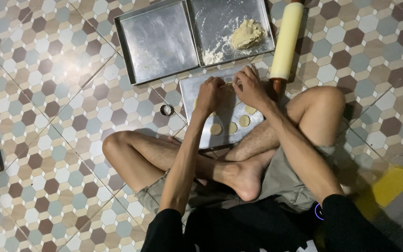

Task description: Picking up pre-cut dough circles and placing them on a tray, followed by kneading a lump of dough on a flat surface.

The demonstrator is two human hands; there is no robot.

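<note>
Near tray [257,125]: we count dough rounds [244,121] on it.
Left hand [209,94]: our grip pinches dough at tray's far edge.
Right hand [250,87]: same.
Far trays [159,42]: dough lump [247,34], flour.
Right: rolling pin [286,39].
Left floor: cutter ring [166,110].

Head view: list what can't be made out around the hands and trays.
- Dough piece between left hand and right hand: hidden by fingers.
- Near tray: partly covered by hands and forearms.
- Rolling pin: far handle cut by top edge.
- Round cutter: too small for detail.
</note>
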